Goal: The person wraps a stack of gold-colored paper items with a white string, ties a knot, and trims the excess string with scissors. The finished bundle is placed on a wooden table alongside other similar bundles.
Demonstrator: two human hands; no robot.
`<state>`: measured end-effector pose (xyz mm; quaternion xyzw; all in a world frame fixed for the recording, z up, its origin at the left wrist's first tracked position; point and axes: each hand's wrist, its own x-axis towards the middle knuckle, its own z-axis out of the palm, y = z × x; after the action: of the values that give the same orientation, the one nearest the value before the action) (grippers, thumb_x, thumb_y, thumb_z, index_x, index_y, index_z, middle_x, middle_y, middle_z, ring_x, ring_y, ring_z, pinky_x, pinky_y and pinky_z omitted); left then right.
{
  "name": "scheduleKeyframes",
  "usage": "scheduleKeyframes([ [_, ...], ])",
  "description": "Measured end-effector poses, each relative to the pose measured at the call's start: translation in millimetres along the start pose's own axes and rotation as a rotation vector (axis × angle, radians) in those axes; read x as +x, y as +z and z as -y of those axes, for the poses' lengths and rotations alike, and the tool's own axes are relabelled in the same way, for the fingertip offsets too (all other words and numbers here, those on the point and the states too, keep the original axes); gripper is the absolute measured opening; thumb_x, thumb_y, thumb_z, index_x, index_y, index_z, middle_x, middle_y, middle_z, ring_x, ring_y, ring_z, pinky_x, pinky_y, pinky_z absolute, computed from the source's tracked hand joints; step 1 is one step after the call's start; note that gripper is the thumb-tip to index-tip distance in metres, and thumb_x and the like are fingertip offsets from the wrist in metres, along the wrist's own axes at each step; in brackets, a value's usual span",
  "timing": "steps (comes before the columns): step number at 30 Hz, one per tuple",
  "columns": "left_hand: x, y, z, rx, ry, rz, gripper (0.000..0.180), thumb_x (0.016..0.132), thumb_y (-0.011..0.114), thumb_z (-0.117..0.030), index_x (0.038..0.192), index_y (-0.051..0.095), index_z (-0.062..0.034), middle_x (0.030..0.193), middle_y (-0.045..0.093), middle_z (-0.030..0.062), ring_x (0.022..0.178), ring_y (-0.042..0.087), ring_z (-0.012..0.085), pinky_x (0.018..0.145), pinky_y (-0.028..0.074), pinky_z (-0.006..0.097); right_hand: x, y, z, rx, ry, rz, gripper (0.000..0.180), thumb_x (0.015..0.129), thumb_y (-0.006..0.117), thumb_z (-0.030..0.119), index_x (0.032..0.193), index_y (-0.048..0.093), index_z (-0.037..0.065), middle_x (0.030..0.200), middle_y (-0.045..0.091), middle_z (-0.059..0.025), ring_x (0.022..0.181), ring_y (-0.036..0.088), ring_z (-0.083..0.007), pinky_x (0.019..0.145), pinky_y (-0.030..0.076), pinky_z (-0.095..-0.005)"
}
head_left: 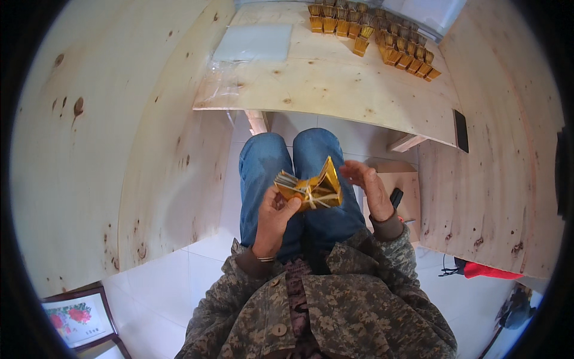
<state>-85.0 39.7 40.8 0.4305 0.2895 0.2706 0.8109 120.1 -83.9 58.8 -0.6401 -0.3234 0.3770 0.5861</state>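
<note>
Head view. The left hand [276,216] is closed around the lower left end of one bundle of gold foil sheets [311,189], tied with a pale string; the thumb presses on the bundle's face and the fingers wrap behind. The bundle lies over the lap, above the two blue-jeaned knees [287,161]. The right hand [371,185] is open, fingers spread, just right of the bundle; whether its fingertips touch the upturned foil corner cannot be told. Beyond the bundle, one plywood table [335,90] carries a row of folded gold foil pieces [376,39], too many and too small to count, and one clear plastic bag [254,43] to their left. One dark phone [460,130] lies at the table's right edge.
</note>
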Motion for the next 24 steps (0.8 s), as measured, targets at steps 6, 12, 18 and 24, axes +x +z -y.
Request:
scheduleKeyframes([
  [6,13,16,-47,0.144,0.394,0.027,0.054,0.087,0.076,-0.013,0.132,0.047,-0.0024,0.116,0.061,0.0045,0.107,0.056,0.0144,0.098,0.044,0.031,15,42,59,-0.176,-0.434,-0.096,0.081,0.094,0.048,0.065,0.138,0.046,-0.003,0.127,0.058,-0.0145,0.12,0.052,-0.024,0.104,0.04,-0.0373],
  [12,11,34,-70,0.223,0.545,0.076,0.067,0.084,0.08,-0.02,0.138,0.046,0.0,0.119,0.061,0.0053,0.11,0.055,0.0148,0.1,0.042,0.03,10,61,71,0.122,-0.467,-0.244,0.087,0.088,0.051,0.073,0.132,0.049,-0.003,0.113,0.061,-0.0049,0.097,0.059,-0.011,0.081,0.05,-0.0232],
  [18,4,48,-76,0.006,0.542,0.145,0.071,0.081,0.081,-0.033,0.135,0.05,0.0011,0.12,0.06,0.0052,0.107,0.056,0.0144,0.098,0.041,0.028,4,61,77,0.113,-0.501,-0.267,0.079,0.093,0.045,0.068,0.136,0.046,0.001,0.129,0.058,-0.0125,0.113,0.059,-0.0214,0.098,0.049,-0.0348],
  [24,1,55,-71,0.243,0.746,0.012,0.077,0.074,0.081,-0.05,0.124,0.053,0.002,0.108,0.059,0.0066,0.098,0.059,0.0163,0.086,0.047,0.027,6,64,90,0.317,-0.413,-0.316,0.086,0.096,0.013,0.072,0.111,0.06,0.001,0.098,0.065,-0.0125,0.09,0.061,-0.0231,0.083,0.049,-0.0361],
])
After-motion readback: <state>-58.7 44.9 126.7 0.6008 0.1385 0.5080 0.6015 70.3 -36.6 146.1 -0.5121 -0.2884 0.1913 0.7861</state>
